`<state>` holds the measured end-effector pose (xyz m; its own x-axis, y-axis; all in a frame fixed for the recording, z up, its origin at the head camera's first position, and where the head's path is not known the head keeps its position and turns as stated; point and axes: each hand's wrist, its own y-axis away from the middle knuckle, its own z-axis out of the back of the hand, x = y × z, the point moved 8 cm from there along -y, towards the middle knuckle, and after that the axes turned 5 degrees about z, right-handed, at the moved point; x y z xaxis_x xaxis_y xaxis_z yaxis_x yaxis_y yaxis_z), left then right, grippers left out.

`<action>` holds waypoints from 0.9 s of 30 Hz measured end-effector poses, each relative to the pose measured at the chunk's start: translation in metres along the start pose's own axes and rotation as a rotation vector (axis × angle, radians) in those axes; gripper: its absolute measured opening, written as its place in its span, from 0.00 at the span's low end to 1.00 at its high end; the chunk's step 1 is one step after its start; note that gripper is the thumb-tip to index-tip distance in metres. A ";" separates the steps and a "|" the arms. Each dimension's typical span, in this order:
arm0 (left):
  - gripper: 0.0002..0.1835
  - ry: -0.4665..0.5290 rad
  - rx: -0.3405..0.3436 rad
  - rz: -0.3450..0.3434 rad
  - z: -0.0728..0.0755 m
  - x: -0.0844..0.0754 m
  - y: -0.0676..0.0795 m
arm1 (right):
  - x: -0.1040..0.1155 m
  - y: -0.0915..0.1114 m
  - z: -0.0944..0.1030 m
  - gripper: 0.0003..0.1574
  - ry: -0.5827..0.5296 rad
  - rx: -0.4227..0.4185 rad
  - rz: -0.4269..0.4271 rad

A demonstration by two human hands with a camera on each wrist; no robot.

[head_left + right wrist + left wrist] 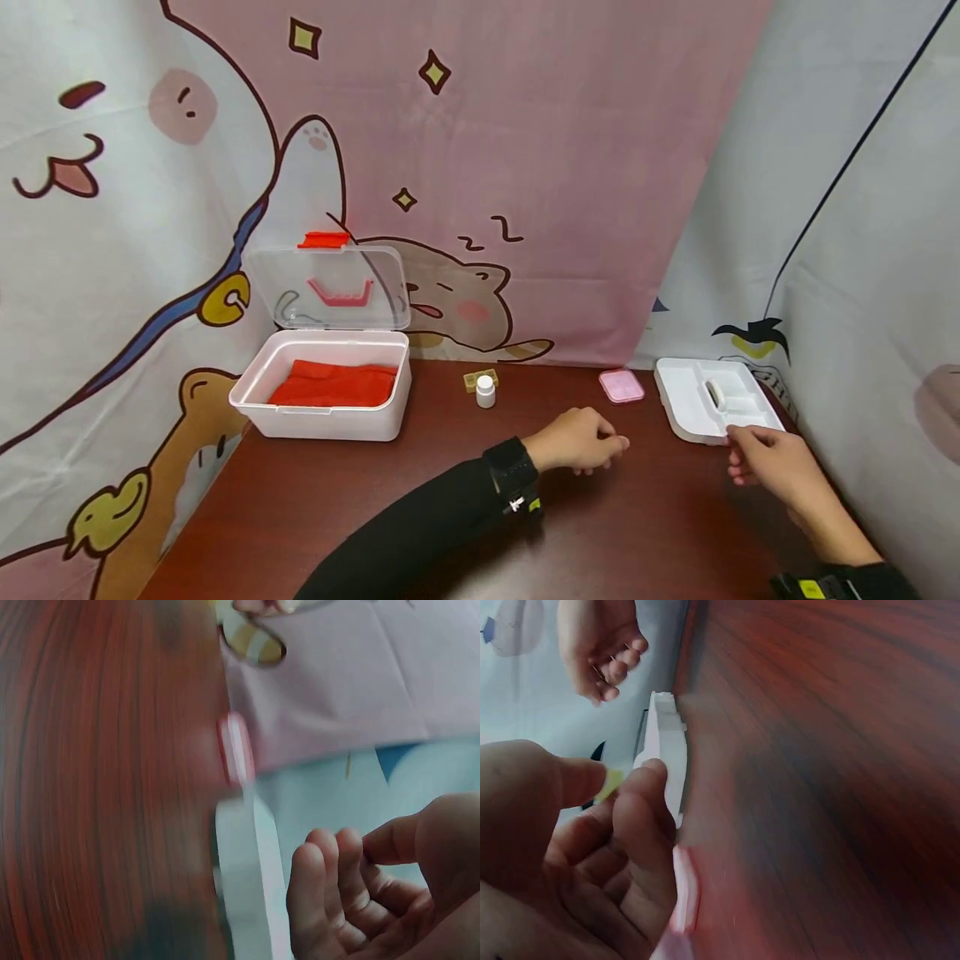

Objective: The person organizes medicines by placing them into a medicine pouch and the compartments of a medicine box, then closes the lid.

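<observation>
Left hand (576,439) over table (637,525), right hand (780,462) near tray (684,396)

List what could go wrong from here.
1. The small white bottle stands upright behind the left forearm; pulling that arm back across could tip it.
2. The right hand is close to the near edge of the white case; a clumsy touch might shove it toward the curtain.
3. The pink case lies beside the white one, so reaching for either might bump the other.
</observation>
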<state>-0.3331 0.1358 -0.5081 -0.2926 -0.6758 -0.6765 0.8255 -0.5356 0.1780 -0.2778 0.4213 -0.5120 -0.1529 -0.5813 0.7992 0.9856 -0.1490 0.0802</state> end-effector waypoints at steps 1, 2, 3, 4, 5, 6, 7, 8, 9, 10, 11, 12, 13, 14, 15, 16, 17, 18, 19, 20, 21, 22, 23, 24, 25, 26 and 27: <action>0.18 0.005 0.007 -0.006 -0.007 -0.005 -0.007 | -0.007 0.000 0.007 0.40 0.034 -0.009 -0.023; 0.18 0.011 0.011 -0.010 -0.014 -0.009 -0.012 | -0.014 0.001 0.014 0.40 0.079 -0.023 -0.044; 0.18 0.022 0.013 -0.006 -0.021 -0.012 -0.017 | -0.021 0.002 0.020 0.39 0.118 -0.037 -0.059; 0.18 0.037 0.018 -0.003 -0.029 -0.014 -0.021 | -0.028 0.003 0.025 0.38 0.166 -0.047 -0.075; 0.18 0.056 0.021 0.007 -0.037 -0.014 -0.025 | -0.034 0.005 0.028 0.37 0.210 -0.052 -0.088; 0.18 0.080 0.025 0.015 -0.045 -0.014 -0.029 | -0.040 0.006 0.031 0.36 0.250 -0.051 -0.098; 0.18 0.102 0.024 0.027 -0.051 -0.014 -0.032 | -0.045 0.007 0.033 0.37 0.277 -0.042 -0.107; 0.19 0.123 0.022 0.035 -0.055 -0.015 -0.036 | -0.049 0.006 0.035 0.38 0.289 -0.038 -0.113; 0.20 0.145 0.016 0.044 -0.057 -0.016 -0.040 | -0.053 0.005 0.036 0.39 0.295 -0.033 -0.116; 0.20 0.169 0.009 0.053 -0.059 -0.018 -0.047 | -0.055 0.004 0.038 0.41 0.294 -0.030 -0.118; 0.22 0.192 0.000 0.064 -0.059 -0.020 -0.054 | -0.057 0.002 0.039 0.43 0.286 -0.029 -0.122; 0.23 0.214 -0.003 0.074 -0.059 -0.023 -0.061 | -0.058 0.001 0.041 0.45 0.271 -0.031 -0.130; 0.24 0.232 -0.006 0.084 -0.058 -0.026 -0.067 | -0.060 -0.001 0.043 0.47 0.261 -0.034 -0.138; 0.25 0.244 -0.004 0.094 -0.058 -0.028 -0.073 | -0.061 -0.003 0.045 0.48 0.251 -0.043 -0.144; 0.27 0.248 -0.007 0.106 -0.058 -0.031 -0.078 | -0.062 -0.005 0.047 0.48 0.245 -0.047 -0.153; 0.30 0.227 -0.021 0.117 -0.061 -0.030 -0.086 | -0.063 -0.007 0.047 0.49 0.236 -0.050 -0.160; 0.31 0.208 -0.030 0.129 -0.060 -0.032 -0.087 | -0.065 -0.009 0.047 0.49 0.228 -0.053 -0.169; 0.33 0.183 -0.042 0.143 -0.060 -0.034 -0.089 | -0.067 -0.011 0.047 0.49 0.218 -0.057 -0.176; 0.34 0.149 -0.064 0.157 -0.059 -0.035 -0.089 | -0.069 -0.013 0.046 0.49 0.210 -0.053 -0.176; 0.35 0.113 -0.092 0.172 -0.058 -0.037 -0.089 | -0.071 -0.015 0.045 0.48 0.198 -0.048 -0.178; 0.36 0.079 -0.115 0.188 -0.057 -0.039 -0.090 | -0.072 -0.017 0.044 0.48 0.188 -0.042 -0.180; 0.37 0.049 -0.148 0.200 -0.055 -0.041 -0.089 | -0.074 -0.019 0.043 0.47 0.180 -0.036 -0.186; 0.37 0.040 -0.169 0.209 -0.051 -0.045 -0.085 | -0.076 -0.021 0.042 0.46 0.173 -0.028 -0.191; 0.37 0.019 -0.200 0.211 -0.049 -0.049 -0.084 | -0.078 -0.023 0.041 0.45 0.164 -0.022 -0.195; 0.36 -0.003 -0.225 0.206 -0.047 -0.053 -0.083 | -0.080 -0.025 0.041 0.45 0.158 -0.016 -0.199; 0.35 -0.029 -0.248 0.197 -0.046 -0.057 -0.082 | -0.081 -0.026 0.042 0.45 0.162 -0.017 -0.209; 0.34 -0.048 -0.263 0.189 -0.045 -0.060 -0.082 | -0.082 -0.027 0.043 0.44 0.169 -0.021 -0.216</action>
<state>-0.3614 0.2435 -0.5144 -0.1396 -0.7774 -0.6133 0.9620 -0.2532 0.1019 -0.2883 0.5070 -0.5545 -0.3714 -0.6589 0.6541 0.9272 -0.2995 0.2248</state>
